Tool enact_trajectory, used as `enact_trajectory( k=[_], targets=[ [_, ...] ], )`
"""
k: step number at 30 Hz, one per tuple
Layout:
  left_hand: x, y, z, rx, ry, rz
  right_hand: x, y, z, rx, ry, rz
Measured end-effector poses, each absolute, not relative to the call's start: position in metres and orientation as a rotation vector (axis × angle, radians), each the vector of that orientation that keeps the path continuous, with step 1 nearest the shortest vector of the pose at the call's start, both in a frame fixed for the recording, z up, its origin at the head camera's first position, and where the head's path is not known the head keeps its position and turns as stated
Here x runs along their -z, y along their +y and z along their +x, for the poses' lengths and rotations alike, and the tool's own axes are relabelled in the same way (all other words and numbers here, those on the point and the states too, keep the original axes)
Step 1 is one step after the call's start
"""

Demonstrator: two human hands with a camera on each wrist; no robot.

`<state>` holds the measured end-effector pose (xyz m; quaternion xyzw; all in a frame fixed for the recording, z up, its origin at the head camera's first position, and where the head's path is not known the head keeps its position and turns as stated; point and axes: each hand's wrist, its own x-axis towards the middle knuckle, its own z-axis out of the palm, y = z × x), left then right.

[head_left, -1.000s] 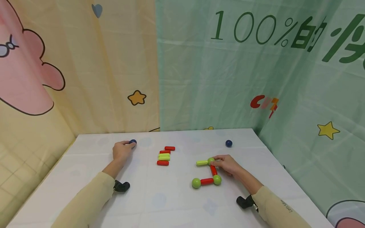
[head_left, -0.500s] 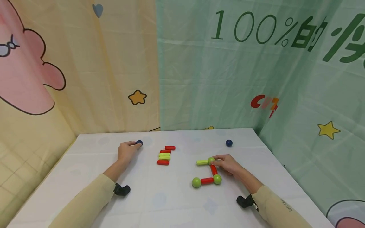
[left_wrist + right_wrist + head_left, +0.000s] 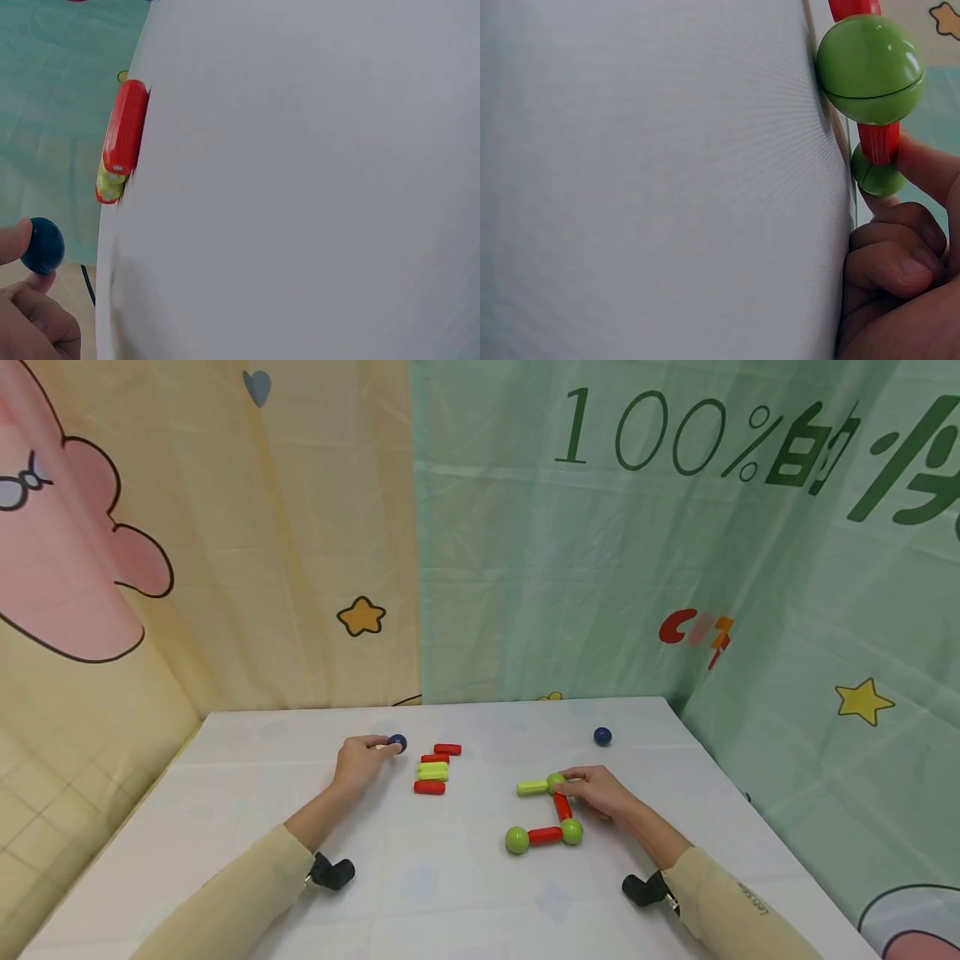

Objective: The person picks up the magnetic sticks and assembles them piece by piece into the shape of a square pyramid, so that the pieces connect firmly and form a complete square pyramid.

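Between thumb and fingertips my left hand pinches a dark blue ball, seen also at the lower left of the left wrist view. On the right, my right hand grips the far green ball of a joined chain. That ball carries a yellow-green rod pointing left. A red rod links it to a nearer green ball, and another red rod runs on to a third green ball. In the right wrist view the curled fingers rest by the table surface.
Just right of my left hand lie loose rods: red ones and yellow-green ones, in a rough column. A second blue ball sits at the back right of the white table. Printed curtains hang behind the table.
My left hand has moved right with the blue ball, closer to the loose rods. The right hand and the chain stay in place.
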<state>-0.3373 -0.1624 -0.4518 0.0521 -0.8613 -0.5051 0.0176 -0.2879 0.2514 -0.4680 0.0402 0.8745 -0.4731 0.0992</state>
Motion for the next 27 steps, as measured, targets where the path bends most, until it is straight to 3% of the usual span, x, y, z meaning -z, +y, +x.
enact_trajectory(
  k=[27],
  targets=[
    [0.455, -0.078, -0.292, 1.669, -2.776, -0.192, 0.467, 0.251, -0.287, 1.403, 2.584, 0.115]
  ],
)
